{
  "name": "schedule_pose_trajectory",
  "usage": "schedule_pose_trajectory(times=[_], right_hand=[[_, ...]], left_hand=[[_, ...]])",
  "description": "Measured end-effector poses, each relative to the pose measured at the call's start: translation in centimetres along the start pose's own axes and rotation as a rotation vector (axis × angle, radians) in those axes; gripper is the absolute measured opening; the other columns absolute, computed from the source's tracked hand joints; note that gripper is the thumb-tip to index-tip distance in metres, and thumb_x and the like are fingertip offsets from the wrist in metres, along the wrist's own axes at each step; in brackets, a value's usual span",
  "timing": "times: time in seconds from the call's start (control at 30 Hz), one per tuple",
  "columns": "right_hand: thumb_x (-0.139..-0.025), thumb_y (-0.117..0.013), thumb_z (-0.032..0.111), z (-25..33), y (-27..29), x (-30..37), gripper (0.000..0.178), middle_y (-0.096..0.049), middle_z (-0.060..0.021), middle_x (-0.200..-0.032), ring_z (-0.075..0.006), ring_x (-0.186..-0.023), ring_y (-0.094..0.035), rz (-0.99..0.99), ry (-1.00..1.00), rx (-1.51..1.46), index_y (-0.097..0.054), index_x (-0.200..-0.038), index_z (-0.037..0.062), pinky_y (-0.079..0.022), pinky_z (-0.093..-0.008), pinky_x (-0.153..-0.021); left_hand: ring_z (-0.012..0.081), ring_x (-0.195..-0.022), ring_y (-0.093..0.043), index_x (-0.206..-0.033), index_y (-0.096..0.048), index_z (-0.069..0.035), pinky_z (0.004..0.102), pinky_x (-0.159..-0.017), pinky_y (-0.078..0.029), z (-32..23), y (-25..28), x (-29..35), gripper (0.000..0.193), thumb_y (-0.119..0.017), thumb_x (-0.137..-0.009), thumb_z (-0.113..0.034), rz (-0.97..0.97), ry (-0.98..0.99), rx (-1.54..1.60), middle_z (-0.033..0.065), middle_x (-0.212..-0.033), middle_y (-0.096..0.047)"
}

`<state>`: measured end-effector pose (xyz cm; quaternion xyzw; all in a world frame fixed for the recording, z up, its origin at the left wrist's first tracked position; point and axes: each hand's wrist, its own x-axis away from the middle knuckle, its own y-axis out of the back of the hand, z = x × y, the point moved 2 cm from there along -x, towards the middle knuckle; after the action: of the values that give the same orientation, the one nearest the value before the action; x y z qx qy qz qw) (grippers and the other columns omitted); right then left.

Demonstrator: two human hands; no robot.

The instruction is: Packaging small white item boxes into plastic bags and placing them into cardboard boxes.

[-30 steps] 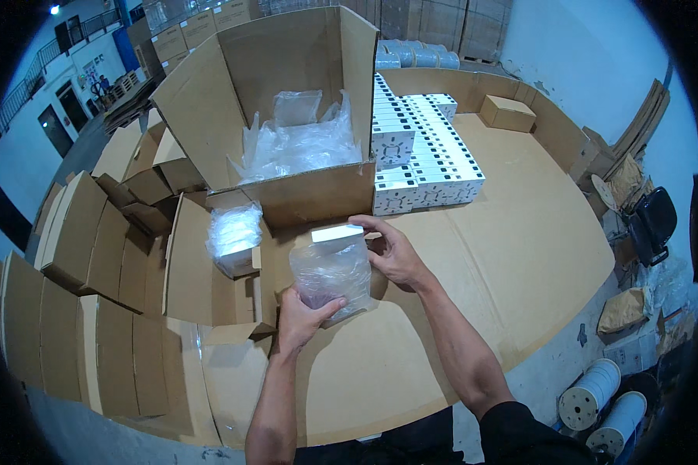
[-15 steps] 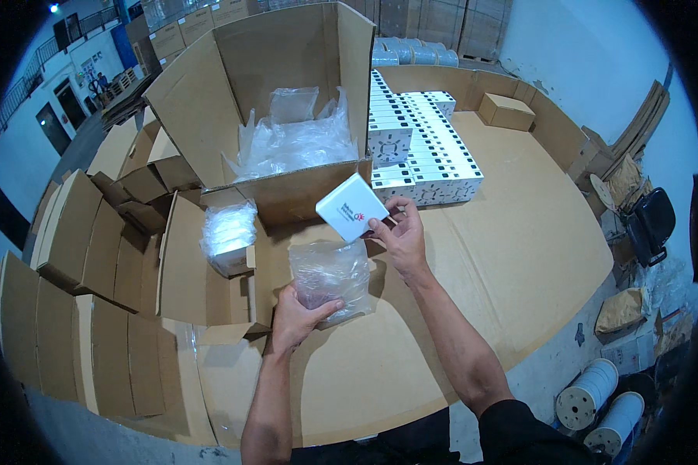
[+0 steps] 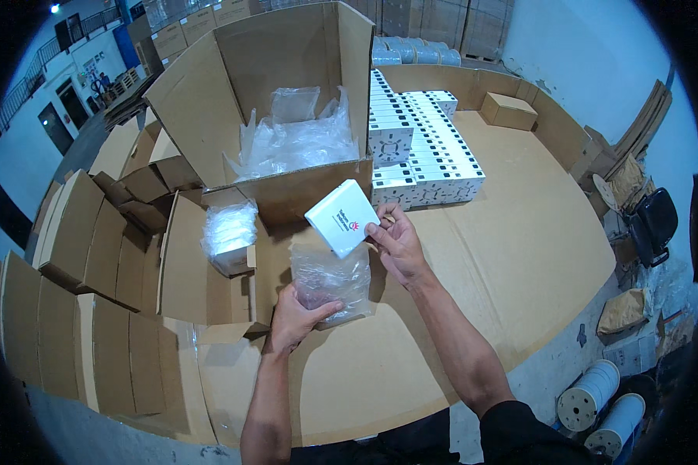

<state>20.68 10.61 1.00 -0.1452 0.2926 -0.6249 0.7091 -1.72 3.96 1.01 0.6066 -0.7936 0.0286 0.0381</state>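
Between thumb and fingers, my right hand (image 3: 396, 242) pinches the right corner of a small flat white box (image 3: 341, 217) with a red mark and print on its face. The box is tilted in the air. Just below it, my left hand (image 3: 297, 319) grips a clear bubble-wrap bag (image 3: 332, 273), thumb on top, over the cardboard surface. The box is above the bag's upper edge; whether they touch I cannot tell. Left of the bag, an open carton (image 3: 190, 263) contains wrapped items (image 3: 230, 232). Behind it, a large open cardboard box (image 3: 279, 54) holds a heap of clear bags (image 3: 298, 143).
Stacks of white boxes (image 3: 442, 167) stand behind my right hand. A small closed brown carton (image 3: 508, 111) is at the table's far right. Open empty cartons (image 3: 70, 232) line the left side. Cable spools (image 3: 589, 394) and a black chair (image 3: 650, 225) are on the right.
My right hand has brought the white box slightly left and down, turning it a little. My left hand and the bag have hardly moved.
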Motion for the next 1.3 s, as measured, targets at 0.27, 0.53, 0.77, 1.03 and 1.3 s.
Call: schedule_pose_trajectory(times=[0.27, 0.53, 0.77, 1.03, 1.3], right_hand=[[-0.094, -0.07, 0.006, 1.7, -0.3, 0.4, 0.028, -0.058, -0.0024, -0.104, -0.0127, -0.1, -0.06, 0.082, -0.142, 0.084, -0.046, -0.109, 0.0109, -0.052, -0.0304, -0.084], [-0.094, -0.07, 0.01, 1.5, -1.0, 0.6, 0.029, -0.06, -0.0043, -0.108, -0.015, -0.101, -0.06, 0.092, -0.262, 0.081, -0.045, -0.107, 0.0126, -0.05, -0.0324, -0.085], [-0.094, -0.07, 0.009, 1.4, 0.1, 0.2, 0.028, -0.06, -0.0043, -0.105, -0.015, -0.1, -0.059, 0.062, -0.17, 0.157, -0.045, -0.106, 0.0121, -0.05, -0.0322, -0.084], [-0.093, -0.07, 0.009, 1.4, -1.1, 0.8, 0.028, -0.056, -0.0002, -0.096, -0.0101, -0.088, -0.058, 0.121, -0.341, 0.142, -0.046, -0.107, 0.0126, -0.048, -0.0264, -0.073], [-0.097, -0.063, 0.009, 1.5, -1.5, 0.7, 0.016, -0.054, 0.0028, -0.091, -0.0066, -0.081, -0.054, 0.132, -0.288, 0.403, -0.05, -0.105, 0.0112, -0.043, -0.0221, -0.068]], left_hand=[[0.0133, -0.09, -0.068, -0.12, -0.061, -0.001, 0.0275, -0.074, -0.057, 0.1, 0.1, 0.0, 0.052, -0.087, -0.075, -0.01, -0.006, 0.066, 0.01, 0.0074, -0.106, -0.071], [0.0129, -0.09, -0.067, -0.119, -0.061, -0.001, 0.0279, -0.077, -0.057, 0.0, 0.0, 0.1, 0.049, -0.086, -0.077, -0.009, 0.002, 0.072, -0.025, 0.006, -0.105, -0.07], [0.012, -0.093, -0.066, -0.118, -0.062, -0.002, 0.0298, -0.084, -0.055, -0.1, -0.1, 0.0, 0.048, -0.086, -0.077, -0.01, -0.024, 0.011, -0.034, 0.0047, -0.103, -0.071], [0.0141, -0.096, -0.067, -0.12, -0.062, -0.001, 0.0306, -0.086, -0.054, -0.3, -0.1, 0.1, 0.054, -0.088, -0.074, -0.012, -0.043, 0.039, -0.086, 0.0066, -0.107, -0.071], [0.0111, -0.097, -0.063, -0.121, -0.063, 0.002, 0.0289, -0.09, -0.05, 1.2, -0.1, -1.7, 0.033, -0.068, -0.098, -0.02, -0.086, -0.05, 0.166, 0.0047, -0.106, -0.07]])
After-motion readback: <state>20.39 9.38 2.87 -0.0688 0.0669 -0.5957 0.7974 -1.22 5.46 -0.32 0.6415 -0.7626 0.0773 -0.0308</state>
